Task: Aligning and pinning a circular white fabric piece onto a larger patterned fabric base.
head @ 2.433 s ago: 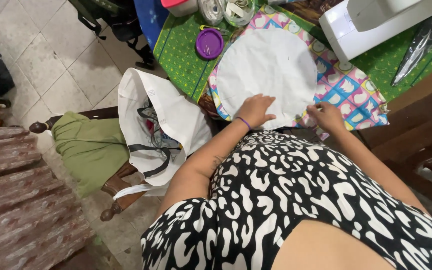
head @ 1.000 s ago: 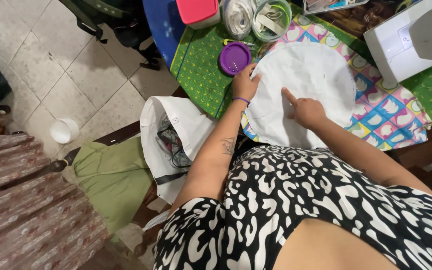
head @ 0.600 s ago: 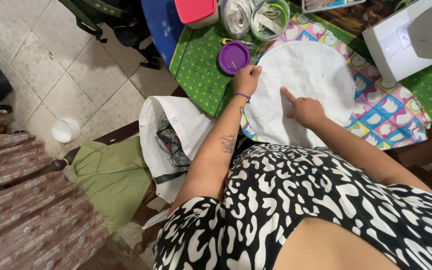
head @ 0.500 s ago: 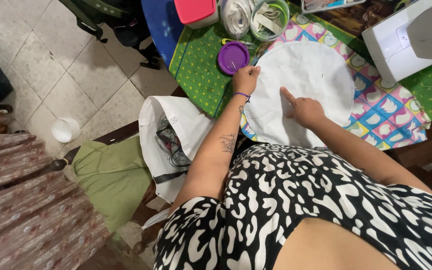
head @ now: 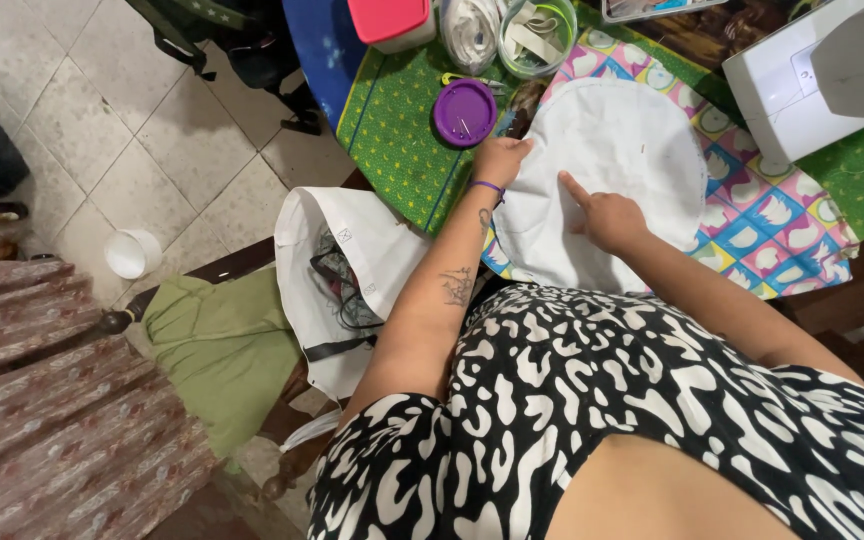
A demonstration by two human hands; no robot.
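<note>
A round white fabric piece (head: 622,160) lies on a colourful patterned cloth (head: 752,225) on the table. My left hand (head: 500,160) pinches the white fabric at its left edge, close to a purple lid (head: 464,112). My right hand (head: 604,212) rests on the white fabric near its lower middle, index finger stretched out and pressing down on it. The rest of that hand's fingers are curled.
A white sewing machine (head: 812,70) stands at the right. A pink box (head: 390,18), clear containers (head: 532,35) and a green dotted tablecloth (head: 392,130) lie at the back. A white bag (head: 342,270) hangs beside a chair with green cloth (head: 217,345). A white cup (head: 132,253) sits on the tiled floor.
My left hand moved from the near edge of the white fabric up to its left edge by the purple lid. My right hand shifted onto the fabric with one finger pointing.
</note>
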